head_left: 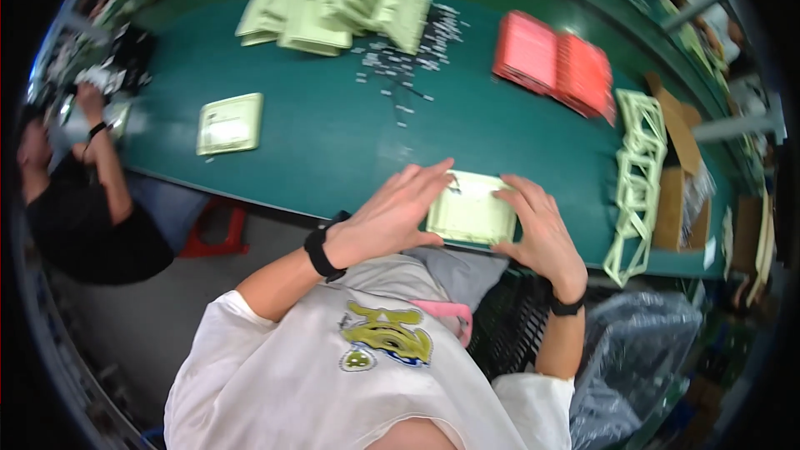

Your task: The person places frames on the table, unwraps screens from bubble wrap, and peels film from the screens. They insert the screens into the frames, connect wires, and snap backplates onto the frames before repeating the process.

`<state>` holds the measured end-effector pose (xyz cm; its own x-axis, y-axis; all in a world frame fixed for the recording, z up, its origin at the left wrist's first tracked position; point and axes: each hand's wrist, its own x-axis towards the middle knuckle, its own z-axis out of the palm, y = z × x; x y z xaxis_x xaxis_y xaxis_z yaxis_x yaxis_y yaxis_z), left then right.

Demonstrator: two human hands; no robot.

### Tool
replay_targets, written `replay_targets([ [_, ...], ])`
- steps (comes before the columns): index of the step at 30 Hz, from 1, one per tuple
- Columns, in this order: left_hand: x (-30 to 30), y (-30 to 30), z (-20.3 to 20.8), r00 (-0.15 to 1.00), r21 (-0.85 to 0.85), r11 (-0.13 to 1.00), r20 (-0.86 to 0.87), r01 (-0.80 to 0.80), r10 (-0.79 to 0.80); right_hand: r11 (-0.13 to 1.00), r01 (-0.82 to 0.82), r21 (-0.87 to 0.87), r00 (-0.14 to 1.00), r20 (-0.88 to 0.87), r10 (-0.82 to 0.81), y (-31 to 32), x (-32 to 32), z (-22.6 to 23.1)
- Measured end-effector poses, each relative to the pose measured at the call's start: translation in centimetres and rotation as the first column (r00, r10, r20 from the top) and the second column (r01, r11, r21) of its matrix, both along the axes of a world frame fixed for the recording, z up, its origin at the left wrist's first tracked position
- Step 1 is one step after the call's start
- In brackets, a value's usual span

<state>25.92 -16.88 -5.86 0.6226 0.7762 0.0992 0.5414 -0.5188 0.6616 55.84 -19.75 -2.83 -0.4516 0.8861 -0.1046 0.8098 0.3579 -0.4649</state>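
Observation:
A pale green rectangular plastic panel (472, 208) with a raised rim lies at the near edge of the green table. My left hand (390, 210) grips its left side, fingers at the far corner and thumb near the close corner. On the opposite side my right hand (540, 229) grips it the same way, thumb low and fingers high. A small dark mark or part shows near the panel's far left corner, too blurred to name. Another pale green panel (230, 124) lies by itself to the left.
Farther back are a pile of pale green panels (321, 12) and scattered small black parts (408, 62). Two red stacks (554, 62) lie at the back right. Pale green open frames (638, 179) stand beside a cardboard box (673, 200). A co-worker (96, 200) sits at the left.

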Motion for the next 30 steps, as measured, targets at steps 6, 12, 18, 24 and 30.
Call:
replay_targets([
  [6, -10.0, -0.7, 1.8, 0.959, 0.109, 0.952, 0.019, -0.285, 0.284, 0.988, -0.112, 0.105, 0.993, -0.024, 0.115, 2.0, -8.4, -0.3],
  [12, -21.2, 1.7, -1.0, 0.706, 0.508, 0.664, -0.144, -0.549, 0.694, 0.956, -0.234, 0.179, 0.962, -0.102, 0.255, 6.6, -19.2, -1.7],
  [18, -25.2, 2.8, -1.5, 0.682, 0.455, 0.683, -0.199, -0.572, 0.704, 0.951, -0.218, 0.220, 0.964, -0.104, 0.245, 11.8, -26.8, -2.3],
  [24, -29.5, 3.9, -2.2, 0.705, 0.433, 0.684, -0.143, -0.587, 0.695, 0.946, -0.200, 0.256, 0.964, -0.121, 0.237, 12.7, -33.1, -3.8],
  [30, -33.4, 5.0, -4.3, 0.653, 0.460, 0.631, -0.136, -0.624, 0.745, 0.949, -0.198, 0.246, 0.951, -0.188, 0.247, 13.5, -37.5, -4.5],
])
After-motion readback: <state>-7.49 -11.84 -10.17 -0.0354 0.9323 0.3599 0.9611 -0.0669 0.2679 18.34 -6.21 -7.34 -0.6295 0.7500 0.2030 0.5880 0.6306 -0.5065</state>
